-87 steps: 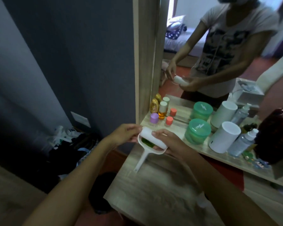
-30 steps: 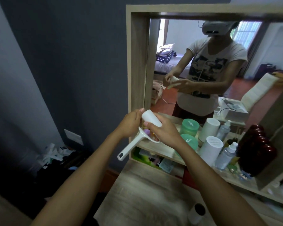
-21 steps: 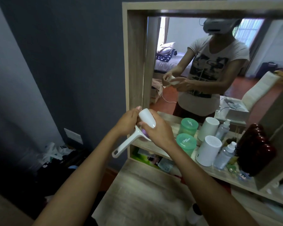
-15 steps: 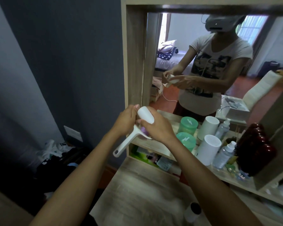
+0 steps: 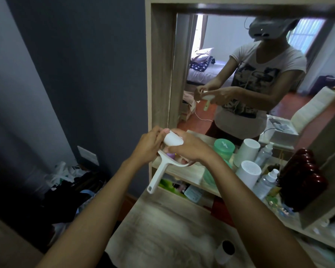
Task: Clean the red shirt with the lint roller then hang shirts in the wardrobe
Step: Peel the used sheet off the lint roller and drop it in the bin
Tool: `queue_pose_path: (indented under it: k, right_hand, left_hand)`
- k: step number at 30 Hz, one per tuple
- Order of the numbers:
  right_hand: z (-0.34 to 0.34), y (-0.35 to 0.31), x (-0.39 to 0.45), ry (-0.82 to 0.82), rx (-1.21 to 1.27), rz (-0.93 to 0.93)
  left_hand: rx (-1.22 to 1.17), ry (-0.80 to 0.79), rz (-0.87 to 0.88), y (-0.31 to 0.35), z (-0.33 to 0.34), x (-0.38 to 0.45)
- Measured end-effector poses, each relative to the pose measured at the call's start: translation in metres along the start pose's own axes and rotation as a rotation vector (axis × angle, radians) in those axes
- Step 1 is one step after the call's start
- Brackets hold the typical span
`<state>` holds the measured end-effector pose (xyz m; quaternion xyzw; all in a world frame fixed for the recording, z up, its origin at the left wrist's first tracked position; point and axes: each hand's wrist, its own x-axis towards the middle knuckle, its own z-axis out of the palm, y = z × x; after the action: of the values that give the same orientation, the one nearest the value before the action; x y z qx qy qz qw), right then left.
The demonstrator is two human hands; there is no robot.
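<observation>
A white lint roller (image 5: pixel 159 171) is held up in front of the mirror, its handle hanging down and to the left. My right hand (image 5: pixel 190 148) wraps around the white roll at its top. My left hand (image 5: pixel 148 147) pinches the left end of the roll with its fingertips. No red shirt or wardrobe is in view.
A wooden dressing table (image 5: pixel 162 229) with a framed mirror (image 5: pixel 230 74) is in front of me. Its shelf carries green jars (image 5: pixel 223 147), white cylinders (image 5: pixel 248 173), spray bottles (image 5: pixel 265 183) and a dark red object (image 5: pixel 302 182). A spare white roll (image 5: pixel 223 252) stands on the tabletop. Clutter lies on the floor at left.
The roller handle has swung from pointing left to hanging more steeply down. My left fingertips now pinch the roll's end, and my right hand covers more of the roll.
</observation>
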<state>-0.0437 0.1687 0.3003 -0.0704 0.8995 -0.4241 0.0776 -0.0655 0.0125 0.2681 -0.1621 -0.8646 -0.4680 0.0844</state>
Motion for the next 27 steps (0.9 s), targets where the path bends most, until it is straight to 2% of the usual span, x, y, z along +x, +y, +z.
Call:
queue_pose_path:
  k: [3,6,9,12,16,18,20,22,25,27]
  right_hand:
    - [-0.004,0.0,-0.006,-0.065,0.074,-0.012]
    - [-0.003,-0.001,-0.006,-0.062,0.077,0.038]
    - [-0.002,0.003,-0.001,-0.002,-0.109,0.077]
    - [0.001,0.002,0.0,0.055,-0.176,0.101]
    - [-0.013,0.007,0.0,0.263,-0.193,0.114]
    - [-0.026,0.013,0.002,0.322,0.015,0.124]
    - [-0.036,0.017,0.002,0.318,0.313,0.118]
    - [-0.041,0.019,0.001,0.305,0.497,0.119]
    - [-0.038,0.021,0.001,0.199,0.81,0.184]
    - [-0.031,0.025,0.002,0.101,1.006,0.263]
  left_hand:
    - [0.042,-0.033,-0.022,0.002,0.0,-0.001]
    - [0.142,-0.019,0.001,0.002,0.003,-0.001]
    - [0.235,-0.006,0.007,0.005,0.008,-0.003]
    - [0.281,0.039,-0.01,0.008,0.011,-0.003]
    - [0.396,0.104,0.082,0.01,0.01,-0.006]
    - [0.363,0.145,0.038,0.001,0.0,-0.006]
    - [0.365,0.147,-0.039,-0.017,-0.01,-0.005]
    - [0.425,0.108,-0.102,-0.033,-0.01,-0.007]
    - [0.425,0.03,-0.255,-0.048,0.005,-0.015]
    - [0.432,-0.091,-0.375,-0.065,0.022,-0.021]
